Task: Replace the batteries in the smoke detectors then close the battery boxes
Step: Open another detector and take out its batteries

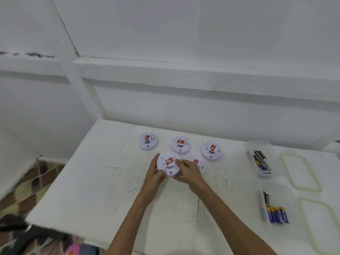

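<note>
Holding smoke detector [168, 163] between both hands: left hand [153, 176] fingers curled round its left rim, right hand [189, 172] pinching right rim. Looks light, rigid plastic, smooth shell, likely slippery; grip by rim, thumbs off red label [169, 161]. Four more detectors [181, 144] just behind and right of it; far battery box [257, 143], near battery box [264, 214] well right.

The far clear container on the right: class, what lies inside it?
The far clear container holds a loose pile of batteries, mostly dark. Any beneath the pile are covered, so their count cannot be told.
</note>
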